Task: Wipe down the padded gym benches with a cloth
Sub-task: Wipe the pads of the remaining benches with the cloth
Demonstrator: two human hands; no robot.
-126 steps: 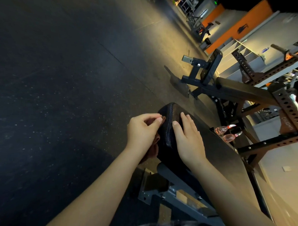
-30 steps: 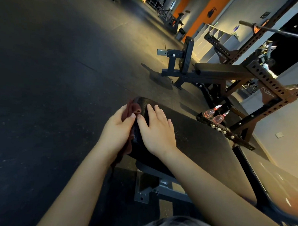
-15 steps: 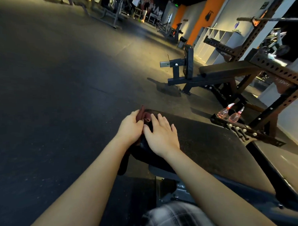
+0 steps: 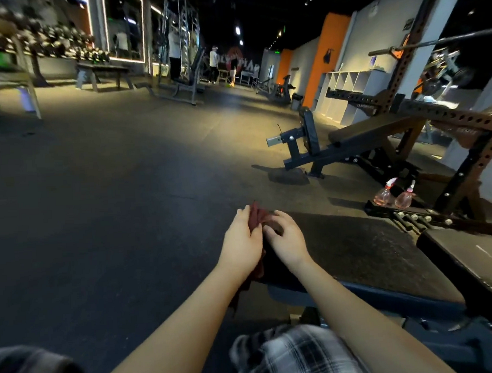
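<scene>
A dark red cloth (image 4: pixel 257 217) sticks up between my two hands at the near end of a black padded bench (image 4: pixel 351 246). My left hand (image 4: pixel 243 243) grips the cloth, and more of it hangs below that wrist. My right hand (image 4: pixel 286 238) has its fingers curled on the cloth's upper edge, over the end of the bench pad. A second padded bench (image 4: pixel 369 131) stands further back on the right, in a brown power rack.
Two pink spray bottles (image 4: pixel 394 195) stand on the rack's base, right of my hands. The brown rack (image 4: pixel 468 148) with a barbell fills the right side. Dark rubber floor (image 4: pixel 98 192) spreads to the left. People stand far back by the machines.
My view has lifted from the bench end toward the room. Both hands have risen off the pad's end and now hold the red cloth up between them.
</scene>
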